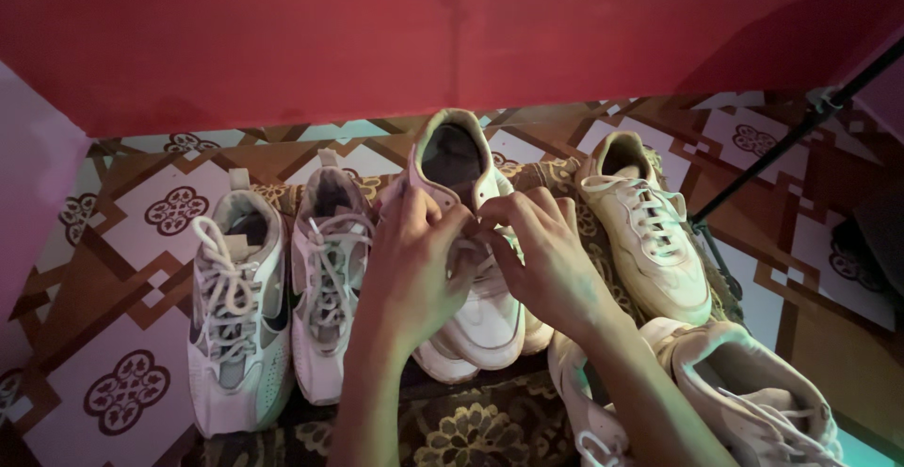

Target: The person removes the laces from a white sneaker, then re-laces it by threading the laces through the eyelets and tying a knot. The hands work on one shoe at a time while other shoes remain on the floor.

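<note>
Here, the person's left hand (410, 265) and right hand (541, 260) met over the middle white sneaker (471, 307), which lay toe toward the person on a dark patterned mat (471, 429). Both hands were curled, their fingertips pinching the laces (468, 249) at the shoe's throat; the left hand covered the sneaker's left flank, the right its right flank, and the two sets of fingers almost touched. The shoe's open collar faced the red wall (452, 34) behind.

To the left of the held shoe stood a pair: a white-and-grey sneaker with a dark side mark (235, 316), and just beside it a pale pink-white sneaker (328, 288), whose edge lay close to the left wrist. To the right, a cream sneaker (650, 232) rested apart from the right hand, its laces threaded.

Near the lower right, two further white sneakers (753, 392) lay tilted, partly hidden by the right forearm. The floor (122, 241) bore brown, white and maroon geometric tiles. A thin dark pole (791, 137) ran diagonally across the upper right corner.
</note>
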